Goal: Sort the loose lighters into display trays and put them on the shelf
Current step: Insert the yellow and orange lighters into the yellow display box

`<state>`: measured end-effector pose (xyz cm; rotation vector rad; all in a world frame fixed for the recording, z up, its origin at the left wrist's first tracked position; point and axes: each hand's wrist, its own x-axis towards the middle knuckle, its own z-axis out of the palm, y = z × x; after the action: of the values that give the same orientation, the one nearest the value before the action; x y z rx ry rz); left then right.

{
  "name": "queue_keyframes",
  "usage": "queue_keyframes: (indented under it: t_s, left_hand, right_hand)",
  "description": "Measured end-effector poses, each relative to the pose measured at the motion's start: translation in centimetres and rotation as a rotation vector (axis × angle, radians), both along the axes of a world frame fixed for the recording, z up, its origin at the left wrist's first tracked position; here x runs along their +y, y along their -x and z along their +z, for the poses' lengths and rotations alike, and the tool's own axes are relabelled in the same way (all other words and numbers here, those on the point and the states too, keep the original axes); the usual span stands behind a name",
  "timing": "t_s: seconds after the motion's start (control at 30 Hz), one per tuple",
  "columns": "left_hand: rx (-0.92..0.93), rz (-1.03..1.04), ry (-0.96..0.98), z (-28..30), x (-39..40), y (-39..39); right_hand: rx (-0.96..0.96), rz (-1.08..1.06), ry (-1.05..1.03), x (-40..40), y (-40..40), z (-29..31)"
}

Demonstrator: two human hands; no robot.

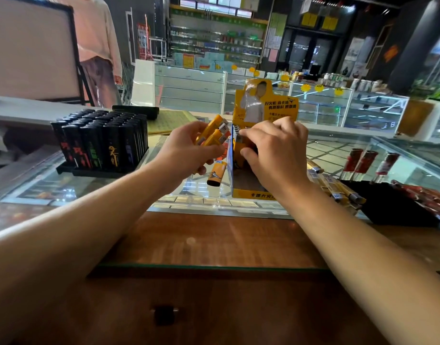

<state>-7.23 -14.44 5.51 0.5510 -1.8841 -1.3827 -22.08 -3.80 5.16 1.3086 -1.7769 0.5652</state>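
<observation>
Left hand: the left hand [189, 148] is raised above the glass counter [89, 185], just left of the yellow display box [253, 192]; its fingers are curled round a bundle of yellow lighters [214, 133].
Bundle: several lighters, metal tops pointing up and to the right, tilted towards the box.
Right hand: the right hand [276, 155] rests over the open top of the yellow display box; its fingers are bent and close together, fingertips on the row of lighters [239, 140] standing at the back of the box. Whether they pinch one cannot be told.
Yellow display box: upright on the counter, blue left wall, printed backing card [263, 103] rising behind; front part of the box floor is bare.
Loose lighter: one orange-yellow lighter [217, 173] lies on the glass just left of the box, below the left hand.
Black tray: a tray of black lighters [102, 143] stands full, well to the left.
Right side: more loose yellow lighters [336, 188] lie beside the right wrist, next to a black tray [393, 207]; red lighters [368, 160] stand beyond.
Near edge: wooden countertop [214, 240].
Background: a person in a pink top [94, 33] stands behind the counter at upper left.
</observation>
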Motion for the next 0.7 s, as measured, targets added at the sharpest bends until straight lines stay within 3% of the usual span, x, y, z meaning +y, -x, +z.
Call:
queue_keyframes:
  t_s: [0.33,0.47,0.6,0.7]
  left_hand:
    - [-0.011,-0.015,0.022,-0.43,0.23,0.06]
    - [0.014,-0.041,-0.023,-0.57,0.37,0.17]
    - [0.029,-0.072,-0.063,-0.53,0.54,0.17]
    - [0.033,-0.113,-0.096,-0.5,0.65,0.13]
  right_hand:
    - [-0.021,0.036,0.01,0.37,-0.12,0.04]
    - [-0.064,0.19,0.105,0.69,-0.31,0.59]
    - [-0.06,0.356,0.011,0.86,-0.67,0.61]
    - [0.016,0.339,-0.037,0.76,-0.77,0.49]
